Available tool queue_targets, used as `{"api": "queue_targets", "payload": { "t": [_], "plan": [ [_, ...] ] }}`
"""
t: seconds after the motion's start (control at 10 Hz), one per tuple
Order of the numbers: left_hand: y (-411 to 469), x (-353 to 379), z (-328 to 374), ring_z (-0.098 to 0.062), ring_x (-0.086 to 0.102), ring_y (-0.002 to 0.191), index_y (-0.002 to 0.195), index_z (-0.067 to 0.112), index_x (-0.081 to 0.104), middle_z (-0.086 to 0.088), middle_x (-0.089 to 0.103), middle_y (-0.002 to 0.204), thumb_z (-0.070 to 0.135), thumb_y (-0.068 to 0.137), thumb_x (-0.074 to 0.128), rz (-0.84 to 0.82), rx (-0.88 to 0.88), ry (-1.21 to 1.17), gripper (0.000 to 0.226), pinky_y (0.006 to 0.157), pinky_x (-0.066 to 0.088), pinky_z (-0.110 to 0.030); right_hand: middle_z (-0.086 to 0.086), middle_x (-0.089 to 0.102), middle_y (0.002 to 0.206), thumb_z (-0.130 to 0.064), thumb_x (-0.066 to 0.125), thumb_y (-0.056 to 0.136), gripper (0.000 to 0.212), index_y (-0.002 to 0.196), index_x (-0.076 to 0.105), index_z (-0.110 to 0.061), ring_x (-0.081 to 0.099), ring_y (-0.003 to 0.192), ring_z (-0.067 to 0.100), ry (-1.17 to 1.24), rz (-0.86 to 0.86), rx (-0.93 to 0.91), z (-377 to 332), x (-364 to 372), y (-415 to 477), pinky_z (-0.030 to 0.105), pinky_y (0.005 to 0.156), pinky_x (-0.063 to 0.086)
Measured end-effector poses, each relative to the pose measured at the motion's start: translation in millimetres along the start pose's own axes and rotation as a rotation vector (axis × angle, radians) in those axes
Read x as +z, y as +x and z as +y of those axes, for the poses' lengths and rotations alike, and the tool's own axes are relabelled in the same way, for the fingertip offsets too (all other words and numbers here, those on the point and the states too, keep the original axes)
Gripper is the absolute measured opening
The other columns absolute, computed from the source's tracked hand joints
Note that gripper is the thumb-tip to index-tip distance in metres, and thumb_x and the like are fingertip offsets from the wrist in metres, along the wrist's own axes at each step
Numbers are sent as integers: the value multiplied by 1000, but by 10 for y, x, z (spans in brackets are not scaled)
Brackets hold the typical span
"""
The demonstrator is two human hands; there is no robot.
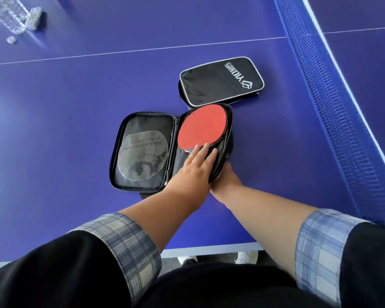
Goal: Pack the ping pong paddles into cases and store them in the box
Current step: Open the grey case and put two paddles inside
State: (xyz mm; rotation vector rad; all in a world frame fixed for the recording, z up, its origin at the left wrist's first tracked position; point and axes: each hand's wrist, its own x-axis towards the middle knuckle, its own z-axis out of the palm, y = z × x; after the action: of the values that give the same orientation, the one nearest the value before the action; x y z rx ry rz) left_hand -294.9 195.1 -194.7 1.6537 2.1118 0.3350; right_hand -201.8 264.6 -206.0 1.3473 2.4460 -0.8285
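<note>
Head view: ping pong table, blue, white lines, net along the right side. Open case, black, zip-around, lay spread near the table's front edge. Its left half held a clear round film sheet, flat against the lining. Its right half held the paddle, red rubber face up, head toward the net, handle end toward the person. Left hand lay flat over the handle end, fingers straight and together, tips touching the lower edge of the red rubber. Right hand sat against the outer near corner of the case's right half, which stood tilted up on that side; fingers were hidden under the case, so grip could not be told. Closed case, black with white piping and white logo, lay just beyond the open one, near its far corner. Clear water bottle and a loose bottle cap stood at far left, well apart from the cases. Plaid cuffs showed below dark sleeves.
</note>
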Motion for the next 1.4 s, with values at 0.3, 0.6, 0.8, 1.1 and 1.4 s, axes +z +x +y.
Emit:
{"api": "queue_targets", "payload": {
  "t": [0.3,0.6,0.8,1.1,1.4],
  "plan": [
    [-33,21,-88,-17,-7,153,159,21,8,3,0,167,6,95,51,21,33,-21,78,119,11,-28,3,56,97,-25,53,96,26,120,56,-17,52,76,18,625,167,430,59,245,-31,22,55,41],
    [110,242,136,-18,-14,152,158,24,13,5,0,166,4,91,51,-117,-21,106,80,118,30,-39,5,54,81,-22,58,94,19,107,46,-14,49,60,20,497,212,444,879,-165,-301,30,51,40],
    [239,402,433,-23,-15,152,158,21,12,2,3,166,4,90,56,-158,-57,190,83,117,25,-40,3,53,83,-22,55,96,21,112,45,-14,50,61,18,460,237,480,1135,-265,-315,30,51,41],
    [338,484,540,-24,-12,152,156,22,21,-1,6,165,14,91,60,-194,-93,255,77,117,25,-42,5,48,79,-18,54,93,22,110,46,-7,43,60,20,594,248,522,1250,-405,-390,30,52,39],
    [359,433,400,-21,-11,152,155,26,27,1,7,165,45,87,70,-273,-86,194,83,116,33,-48,4,50,87,-22,55,97,24,116,46,-11,45,63,16,633,187,343,807,-363,-322,30,54,40]
  ]
}}
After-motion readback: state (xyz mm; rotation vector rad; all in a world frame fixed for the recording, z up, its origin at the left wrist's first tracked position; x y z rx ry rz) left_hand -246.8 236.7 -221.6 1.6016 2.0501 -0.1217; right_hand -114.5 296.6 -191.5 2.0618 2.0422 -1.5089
